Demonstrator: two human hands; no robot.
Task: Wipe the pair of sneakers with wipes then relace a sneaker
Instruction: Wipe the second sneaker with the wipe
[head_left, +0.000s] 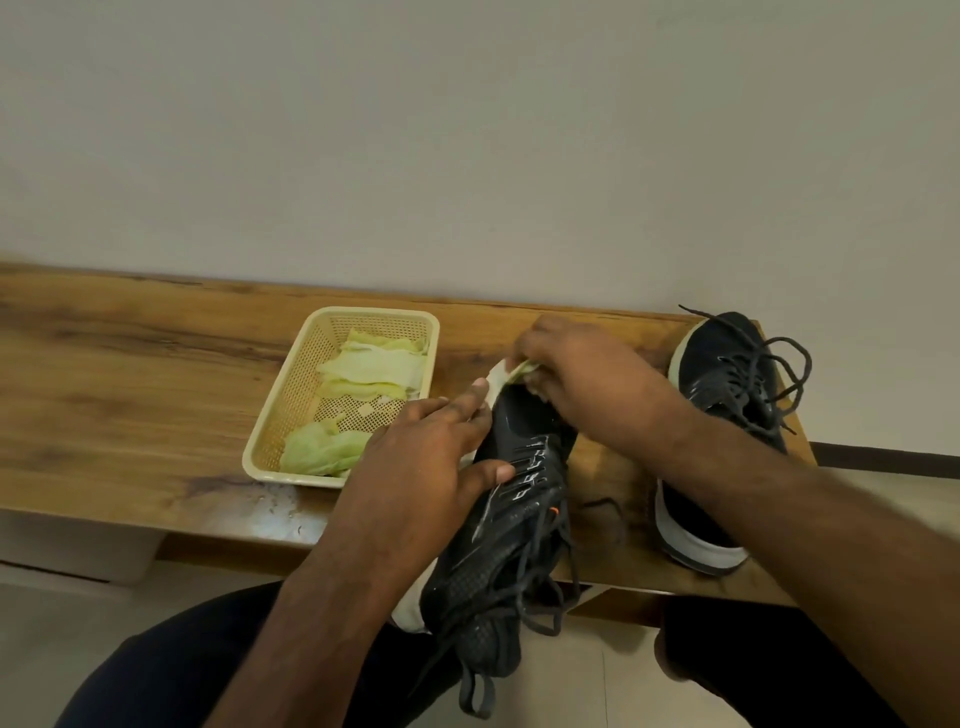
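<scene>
Left hand (431, 457) grips sneaker (514, 499); right hand (587, 379) pinches wipe (511, 371) (toe); basket (291, 395) beside, second sneaker (727, 374) right

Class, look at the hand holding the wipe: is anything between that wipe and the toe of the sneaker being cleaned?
Nothing visible. The right hand presses the wipe onto the toe of the held sneaker, which the left hand steadies.

One head-worn camera looks forward and steeply down from above the person's lap, close over the desk (130, 364) (its wide lens bends the edges), facing a plain wall (467, 130) just behind it.
</scene>
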